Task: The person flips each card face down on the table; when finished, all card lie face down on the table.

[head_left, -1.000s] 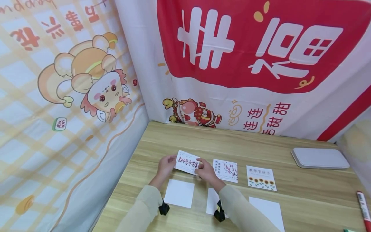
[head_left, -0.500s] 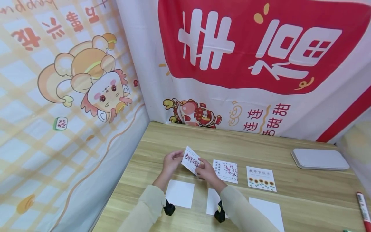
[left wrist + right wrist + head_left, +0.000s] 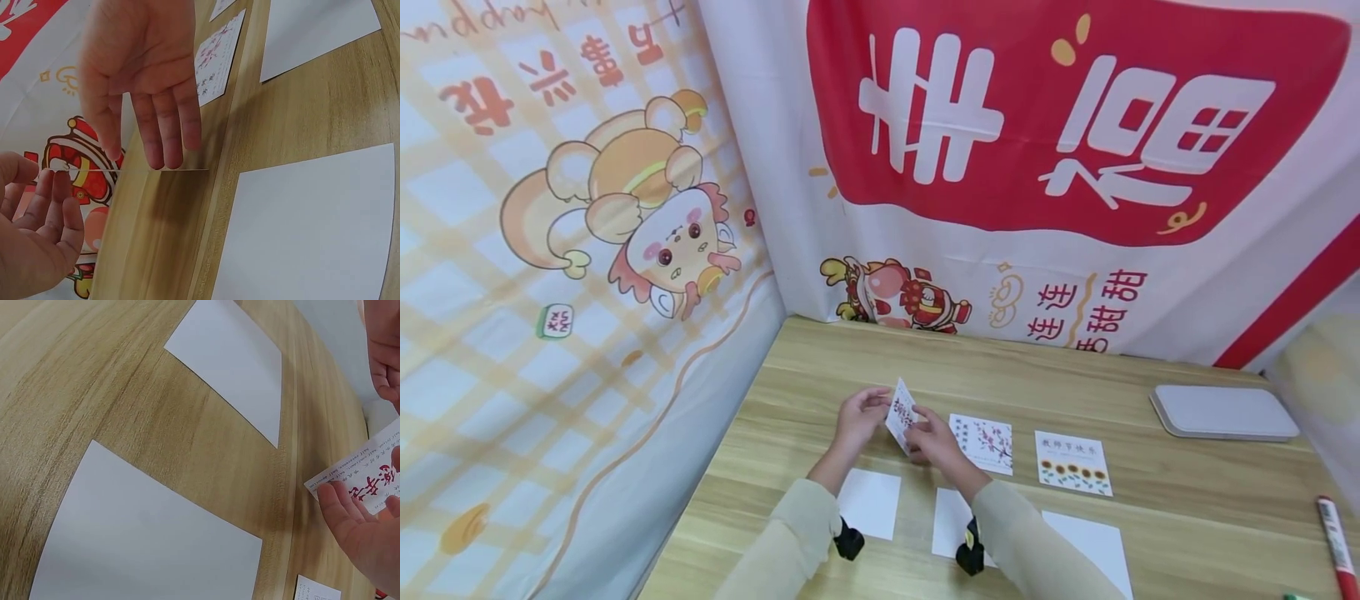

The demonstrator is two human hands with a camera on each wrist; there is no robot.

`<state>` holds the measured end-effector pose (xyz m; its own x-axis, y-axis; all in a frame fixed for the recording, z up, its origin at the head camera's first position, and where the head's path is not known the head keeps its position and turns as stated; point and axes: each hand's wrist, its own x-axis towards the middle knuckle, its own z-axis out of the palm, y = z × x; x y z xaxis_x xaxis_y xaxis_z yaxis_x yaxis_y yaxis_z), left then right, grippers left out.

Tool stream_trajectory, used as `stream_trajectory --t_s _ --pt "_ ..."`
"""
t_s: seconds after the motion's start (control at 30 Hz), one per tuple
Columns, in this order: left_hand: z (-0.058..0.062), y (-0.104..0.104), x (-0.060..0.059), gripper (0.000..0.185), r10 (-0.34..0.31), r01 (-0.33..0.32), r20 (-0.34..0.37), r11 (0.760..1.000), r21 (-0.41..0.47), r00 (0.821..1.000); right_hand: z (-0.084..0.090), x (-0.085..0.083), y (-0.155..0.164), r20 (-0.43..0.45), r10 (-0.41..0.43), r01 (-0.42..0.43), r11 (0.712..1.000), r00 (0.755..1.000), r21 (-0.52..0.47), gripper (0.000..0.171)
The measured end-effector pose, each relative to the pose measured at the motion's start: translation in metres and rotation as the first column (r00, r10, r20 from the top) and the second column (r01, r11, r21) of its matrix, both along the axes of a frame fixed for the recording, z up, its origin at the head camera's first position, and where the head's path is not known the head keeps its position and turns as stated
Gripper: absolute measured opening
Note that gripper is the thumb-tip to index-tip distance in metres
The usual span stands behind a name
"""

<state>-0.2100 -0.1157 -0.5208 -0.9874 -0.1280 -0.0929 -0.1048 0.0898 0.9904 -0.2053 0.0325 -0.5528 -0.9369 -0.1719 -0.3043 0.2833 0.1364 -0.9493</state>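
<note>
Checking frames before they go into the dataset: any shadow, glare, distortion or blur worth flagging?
Head: bright, fairly even light, but the held card is too steeply angled to read; left wrist: dimmer, soft shadows on the table, same card edge-on; right wrist: table edge bows, probably lens distortion, card's red print fairly sharp; no strong glare in any view.

Left hand and right hand, bare, palms facing.
Left: thumb and fingertips in a pinch. Right: light grip, outer fingers nearly straight. Left forearm and right forearm: sleeved, extended forward, converging.
</note>
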Motion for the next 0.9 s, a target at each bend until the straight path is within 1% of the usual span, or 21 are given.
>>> stream_trajectory --t_s 0.13,0.27,0.37,0.47,0.57,0.7,0.9 --pt "0.000 0.004 0.001 0.031 -0.031 0.031 0.002 1.000 -0.001 1.000 0.002 0.000 0.001 -0.021 0.002 -0.002 1.000 1.000 -0.004 0.060" --pt "-0.001 0.008 0.001 0.032 -0.066 0.066 -0.004 0.998 0.013 0.998 0.008 0.001 0.001 -0.037 -0.021 0.021 1.000 0.999 -0.018 0.060" --pt "-0.001 0.011 0.002 0.033 -0.091 0.091 -0.006 0.996 0.024 0.996 0.013 0.003 0.000 -0.065 -0.037 0.035 0.999 0.997 -0.027 0.059" --pt "-0.002 0.014 0.002 0.033 -0.114 0.114 -0.007 0.993 0.011 0.993 0.018 0.005 0.001 -0.102 -0.050 0.045 0.998 0.994 -0.048 0.058" --pt "-0.001 0.017 0.004 0.032 -0.121 0.121 0.004 0.993 0.000 0.993 0.020 0.006 0.001 -0.124 -0.061 0.052 0.996 0.990 -0.074 0.058" --pt "0.000 0.020 0.006 0.032 -0.123 0.122 0.013 0.992 0.006 0.992 0.022 0.007 0.002 -0.133 -0.078 0.068 0.994 0.988 -0.081 0.055" --pt "0.000 0.024 0.008 0.031 -0.134 0.134 -0.002 0.991 0.002 0.991 0.026 0.010 0.003 -0.159 -0.117 0.100 0.989 0.980 -0.112 0.048"
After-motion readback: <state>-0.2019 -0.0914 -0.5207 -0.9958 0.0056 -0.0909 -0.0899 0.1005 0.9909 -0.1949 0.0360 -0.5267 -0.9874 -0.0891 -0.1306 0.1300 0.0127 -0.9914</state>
